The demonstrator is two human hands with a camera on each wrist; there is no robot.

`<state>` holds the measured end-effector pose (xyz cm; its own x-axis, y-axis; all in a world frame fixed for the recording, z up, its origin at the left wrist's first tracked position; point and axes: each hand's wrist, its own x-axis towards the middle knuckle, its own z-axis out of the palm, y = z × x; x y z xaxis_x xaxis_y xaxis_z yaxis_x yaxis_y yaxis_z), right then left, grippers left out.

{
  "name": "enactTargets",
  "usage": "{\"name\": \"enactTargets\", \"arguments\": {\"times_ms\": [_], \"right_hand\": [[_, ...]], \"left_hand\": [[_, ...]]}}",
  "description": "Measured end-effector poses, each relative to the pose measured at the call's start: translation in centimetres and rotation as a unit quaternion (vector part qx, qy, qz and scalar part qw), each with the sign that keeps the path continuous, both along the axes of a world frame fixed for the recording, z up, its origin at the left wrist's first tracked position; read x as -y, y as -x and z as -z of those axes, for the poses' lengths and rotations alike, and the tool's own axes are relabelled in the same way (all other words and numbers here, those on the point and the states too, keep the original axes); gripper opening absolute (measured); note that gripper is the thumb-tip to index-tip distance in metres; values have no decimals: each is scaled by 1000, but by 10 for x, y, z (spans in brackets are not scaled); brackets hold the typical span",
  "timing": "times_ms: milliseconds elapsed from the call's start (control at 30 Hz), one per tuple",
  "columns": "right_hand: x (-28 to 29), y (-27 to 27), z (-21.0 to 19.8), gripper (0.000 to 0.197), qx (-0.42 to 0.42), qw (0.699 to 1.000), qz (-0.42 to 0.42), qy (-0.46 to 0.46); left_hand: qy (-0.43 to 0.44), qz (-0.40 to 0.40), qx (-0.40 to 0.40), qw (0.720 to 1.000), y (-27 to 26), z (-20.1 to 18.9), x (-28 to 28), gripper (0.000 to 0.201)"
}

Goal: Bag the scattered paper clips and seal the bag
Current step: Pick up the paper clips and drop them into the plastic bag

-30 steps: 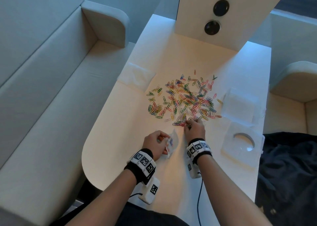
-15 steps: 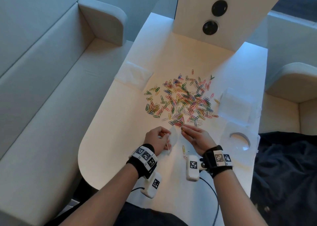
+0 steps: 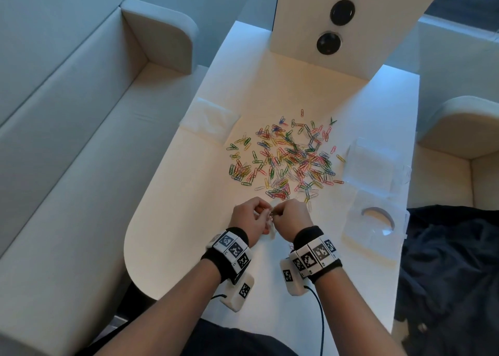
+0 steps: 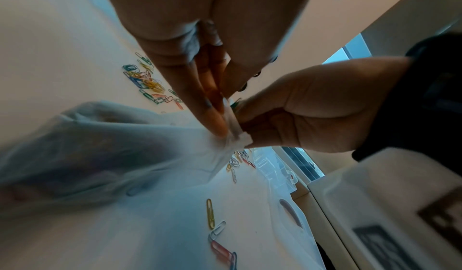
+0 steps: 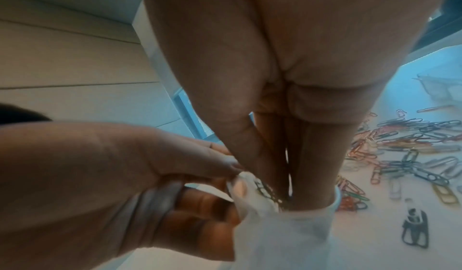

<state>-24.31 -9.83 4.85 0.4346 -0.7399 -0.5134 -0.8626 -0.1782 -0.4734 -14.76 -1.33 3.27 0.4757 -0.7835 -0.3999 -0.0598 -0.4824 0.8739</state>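
Many coloured paper clips (image 3: 286,158) lie scattered in the middle of the white table (image 3: 172,220). Just in front of the pile my left hand (image 3: 263,213) pinches the rim of a small clear bag (image 3: 271,230) and holds its mouth up. In the left wrist view the bag (image 4: 100,145) hangs blurred below those fingers (image 4: 215,120). My right hand (image 3: 276,213) meets it, and its fingertips (image 5: 310,199) reach into the bag mouth (image 5: 282,234) with a few clips (image 5: 265,191) pinched between them. Some loose clips (image 4: 211,215) lie on the table under the hands.
Clear plastic boxes (image 3: 372,166) and a lid with a round hole (image 3: 375,226) sit at the table's right edge. Flat clear bags (image 3: 209,119) lie at the left edge. A white upright panel (image 3: 329,42) stands at the back. Dark cloth (image 3: 453,274) lies on the right seat.
My right hand left the near edge of the pile, drew back with clips and now joins the left hand at the bag mouth. The left hand kept hold of the bag.
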Motion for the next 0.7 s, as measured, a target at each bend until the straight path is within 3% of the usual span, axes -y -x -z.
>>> {"name": "enactTargets", "arguments": {"times_ms": [100,200,267,300,400,467,567,700], "right_hand": [[-1,5,-3,26,19,1000,1,0],[-2,22,-7,22,124,988,43,86],[-1,45,2,23,137,981,82,109],[-1,59,10,35,123,982,110,88],[-12,105,47,101,-3,987,158,-20],[-34,118,67,122,-37,983,164,-73],[-56,104,74,113,11,981,191,-32],[-33,61,78,95,78,973,215,44]], "left_hand": [[2,3,1,1000,-1,-1,-1,9],[-3,-12,-1,1000,-5,0,-3,9],[-9,-20,5,1000,-9,0,-4,9],[-11,-21,7,1000,-11,0,-5,9],[-12,-26,4,1000,-16,-1,-8,8],[-15,-30,1,999,-18,-2,-10,7],[-21,-40,-13,999,-20,-1,-15,7],[-28,-49,-27,998,-22,-1,-23,6]]}}
